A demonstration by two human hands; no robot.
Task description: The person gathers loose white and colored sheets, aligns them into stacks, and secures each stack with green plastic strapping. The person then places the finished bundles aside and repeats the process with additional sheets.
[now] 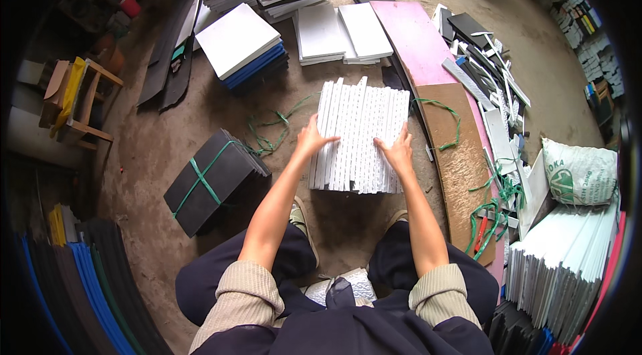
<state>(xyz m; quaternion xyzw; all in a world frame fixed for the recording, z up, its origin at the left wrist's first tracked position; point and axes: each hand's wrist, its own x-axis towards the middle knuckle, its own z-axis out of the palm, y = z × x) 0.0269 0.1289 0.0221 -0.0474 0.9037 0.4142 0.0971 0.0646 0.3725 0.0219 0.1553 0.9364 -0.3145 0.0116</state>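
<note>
White and black, with touches of green

The upright sheets point(361, 134) are white, with thin grey lines like stripes between them. The bundle point(224, 174) is black, under a cross of green cord point(202, 179). The long board point(418, 47) is pink; the brown board point(451, 141) has pale flecks. The sack point(588, 171) is white with green print. The 2 cuffs point(251, 288) are beige and ribbed.

White stack point(361, 134), flanks: taken up by left hand point(315, 139) and right hand point(398, 151).
White stack, top: open from above.
Left side: floor point(224, 109) passage, crossed by loose green cord point(270, 146); tied black bundle point(200, 188) beyond.
Right side: brown board point(455, 168) close alongside, limiting room.
Far side: narrow gap, then white sheet piles point(321, 31).
Near side: floor between shoes point(304, 221), passable.
</note>
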